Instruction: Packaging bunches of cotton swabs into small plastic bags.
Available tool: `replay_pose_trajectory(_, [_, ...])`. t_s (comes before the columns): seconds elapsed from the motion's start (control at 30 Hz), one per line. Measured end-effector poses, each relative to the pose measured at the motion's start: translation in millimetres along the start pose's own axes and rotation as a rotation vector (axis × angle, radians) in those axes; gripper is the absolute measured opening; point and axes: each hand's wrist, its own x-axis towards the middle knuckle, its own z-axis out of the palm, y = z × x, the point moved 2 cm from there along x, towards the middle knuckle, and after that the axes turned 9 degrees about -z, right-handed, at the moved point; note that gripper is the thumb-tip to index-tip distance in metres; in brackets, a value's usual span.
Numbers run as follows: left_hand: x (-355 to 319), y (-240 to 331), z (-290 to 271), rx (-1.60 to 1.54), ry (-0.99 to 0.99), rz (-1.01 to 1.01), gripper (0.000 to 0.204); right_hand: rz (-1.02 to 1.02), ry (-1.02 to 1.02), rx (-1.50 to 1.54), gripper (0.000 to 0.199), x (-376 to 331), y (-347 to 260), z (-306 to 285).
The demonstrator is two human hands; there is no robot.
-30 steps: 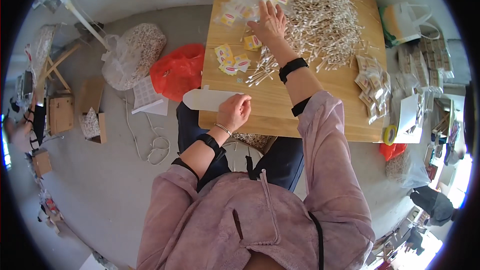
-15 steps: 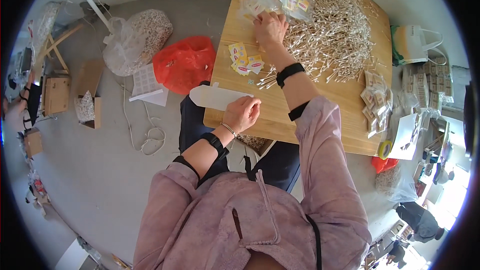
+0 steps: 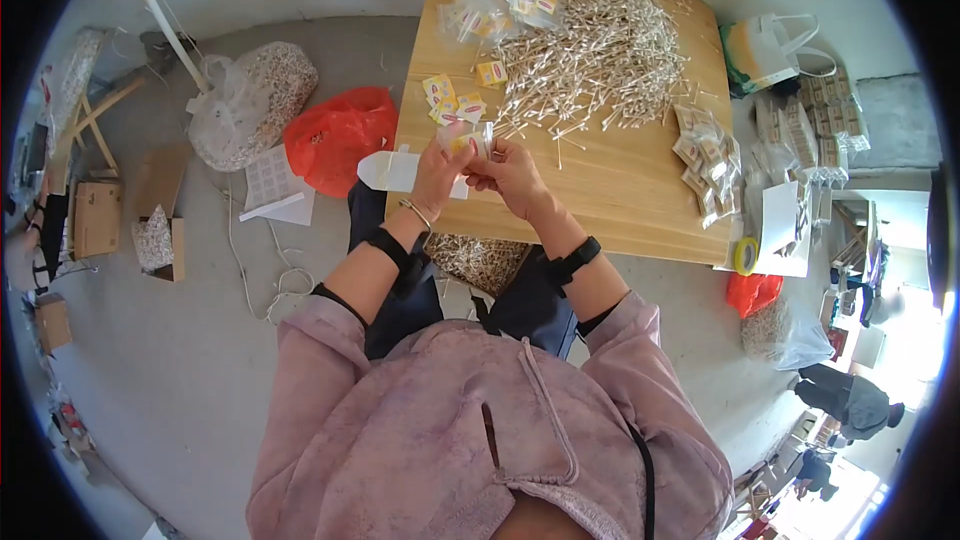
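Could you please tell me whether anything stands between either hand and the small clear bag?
Nothing visible does: the left hand and the right hand both have fingers on the small clear bag. The white strip lies lower, on the table, not between them.

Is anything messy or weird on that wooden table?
The cotton swabs lie loose in a big jumbled heap, with some straying past its near edge, so they look spilled, though I can't tell whether they were. One yellow-and-white card lies apart from the little card pile. I see nothing broken.
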Motion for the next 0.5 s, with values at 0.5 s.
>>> replay_pose_trajectory(0.5, [-13.3,60.7,-10.1,0.213,0.147,0.027,0.023,-0.114,0.045,-0.027,0.013,-9.2,-25.5,-2.5])
